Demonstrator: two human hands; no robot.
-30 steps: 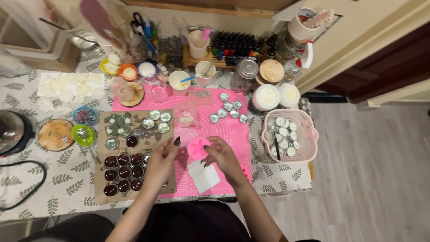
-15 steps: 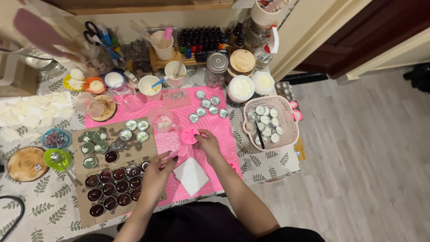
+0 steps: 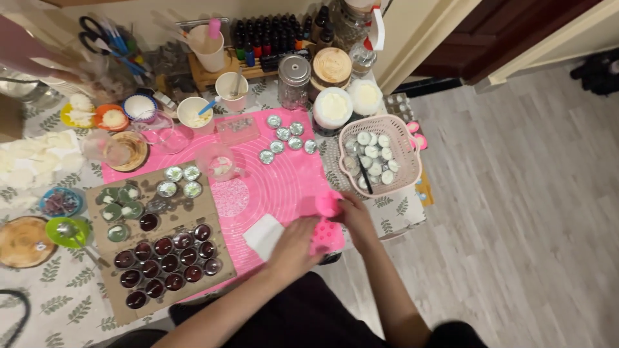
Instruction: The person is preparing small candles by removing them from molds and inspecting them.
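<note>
Pink silicone mould with round cavities: lies at the near right edge of the pink silicone mat on the desk, its long axis running roughly away from the person. Left hand rests curled against its left side, touching; right hand closes on a small pink cup-shaped piece just beyond the mould. Both hands equally near. White folded paper just left. Pink plastic basket of small white discs beyond, to the right. Brown cardboard tray of dark red filled tins well left. Round silver-lidded tins further back. Rack of dark dropper bottles at rear.
</note>
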